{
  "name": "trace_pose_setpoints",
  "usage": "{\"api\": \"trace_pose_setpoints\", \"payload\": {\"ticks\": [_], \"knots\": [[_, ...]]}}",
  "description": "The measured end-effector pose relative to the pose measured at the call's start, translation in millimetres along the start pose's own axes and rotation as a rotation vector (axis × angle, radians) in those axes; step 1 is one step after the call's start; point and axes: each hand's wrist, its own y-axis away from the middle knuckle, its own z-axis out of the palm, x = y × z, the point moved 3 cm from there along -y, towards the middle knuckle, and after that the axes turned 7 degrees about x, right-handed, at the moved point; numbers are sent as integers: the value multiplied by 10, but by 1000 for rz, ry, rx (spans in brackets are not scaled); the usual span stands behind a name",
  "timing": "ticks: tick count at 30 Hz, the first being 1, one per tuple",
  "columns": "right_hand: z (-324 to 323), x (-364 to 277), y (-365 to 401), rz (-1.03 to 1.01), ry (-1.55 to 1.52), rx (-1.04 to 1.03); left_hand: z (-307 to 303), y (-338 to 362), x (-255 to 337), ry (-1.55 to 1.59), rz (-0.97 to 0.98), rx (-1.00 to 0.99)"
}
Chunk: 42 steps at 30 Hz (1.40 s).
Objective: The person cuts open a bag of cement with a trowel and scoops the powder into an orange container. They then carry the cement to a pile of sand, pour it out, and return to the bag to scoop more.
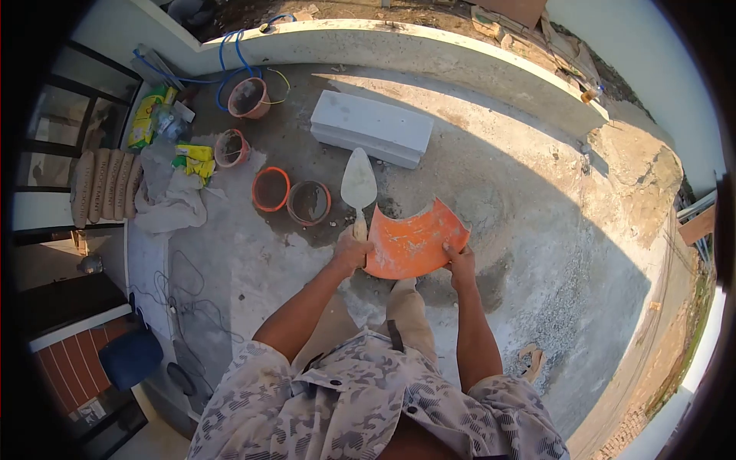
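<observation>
My left hand point(353, 250) is closed round the handle of a pointed trowel point(359, 180), whose grey-smeared blade points away from me. Its fingers also lie at the left edge of a curved orange plastic piece point(410, 244) with a scooped-out upper edge and pale mortar stains. My right hand point(460, 263) pinches the right side of that piece, thumb on its face. Both hands are in front of my legs, above the concrete floor. Just left of the trowel, two round buckets stand side by side, an orange-rimmed one point(271, 172) and a dark one point(309, 202) with wet grey contents.
Pale blocks point(372, 126) lie stacked ahead. Further left are more buckets point(248, 98), a blue hose point(222, 61), yellow-green bags point(199, 161) and cement sacks point(107, 184). Loose cable point(180, 295) trails across the floor at left. Gravel point(548, 307) and sandals point(531, 360) are at right; a low wall point(429, 50) runs behind.
</observation>
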Motion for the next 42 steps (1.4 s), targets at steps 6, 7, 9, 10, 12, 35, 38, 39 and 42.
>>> {"api": "trace_pose_setpoints", "payload": {"ticks": [6,7,9,10,12,35,38,39,42], "knots": [[1996,170,823,-4,325,-384,-2259,557,-290,172,132,276],[2324,232,991,6,344,-402,-2581,683,-313,200,136,294],[2951,438,1261,14,357,-445,-3208,923,-314,258,145,325],[3228,598,1285,17,353,-469,-3512,1005,-355,252,114,371],[3800,716,1505,11,375,-519,-4088,1158,-487,230,52,454],[11287,1496,2986,-59,1044,-1113,-10045,1247,-484,484,31,1123],[12239,1683,3289,-64,1056,-1241,-10766,1313,-455,600,78,1191],[12562,1794,3372,-99,1074,-1260,-11003,1333,-422,648,99,1206],[13318,2231,3596,-147,1120,-1285,-11794,1303,-406,786,119,1182]]}}
